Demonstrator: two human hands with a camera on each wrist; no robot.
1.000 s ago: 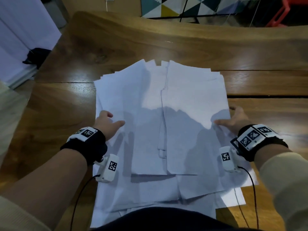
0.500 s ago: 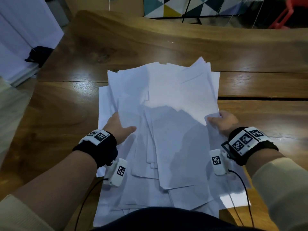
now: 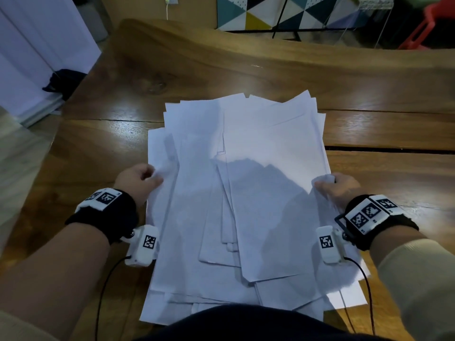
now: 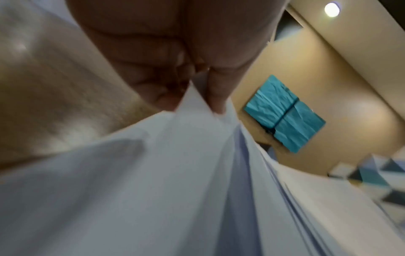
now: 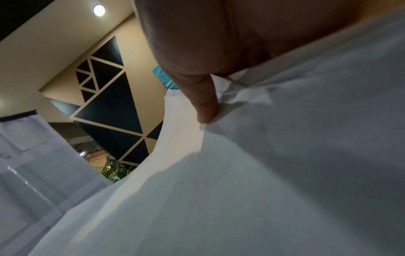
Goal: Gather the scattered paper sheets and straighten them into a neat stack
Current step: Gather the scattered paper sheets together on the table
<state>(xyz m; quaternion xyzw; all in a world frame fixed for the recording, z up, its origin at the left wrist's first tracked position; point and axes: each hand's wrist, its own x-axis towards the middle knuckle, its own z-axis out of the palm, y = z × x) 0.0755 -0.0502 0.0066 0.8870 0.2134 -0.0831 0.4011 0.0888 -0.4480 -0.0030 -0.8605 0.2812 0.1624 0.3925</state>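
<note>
A loose pile of white paper sheets (image 3: 246, 193) lies fanned and crooked on the wooden table (image 3: 246, 70), reaching to the near edge. My left hand (image 3: 140, 179) grips the pile's left edge, thumb on top; in the left wrist view the fingers (image 4: 153, 72) pinch a bunch of paper sheets (image 4: 175, 173). My right hand (image 3: 337, 187) grips the right edge. The right wrist view shows its thumb (image 5: 203, 104) pressing crumpled paper sheets (image 5: 285, 155) against the hidden fingers.
The table has a dark gap (image 3: 389, 150) between planks to the right of the pile. White panels (image 3: 37, 57) and a dark object (image 3: 64, 82) stand on the floor at far left. A patterned wall (image 3: 270, 13) lies beyond the table.
Both hands slid inward with the sheets, then closed on the pile's side edges. The spread sheets have bunched into a narrower, overlapping pile.
</note>
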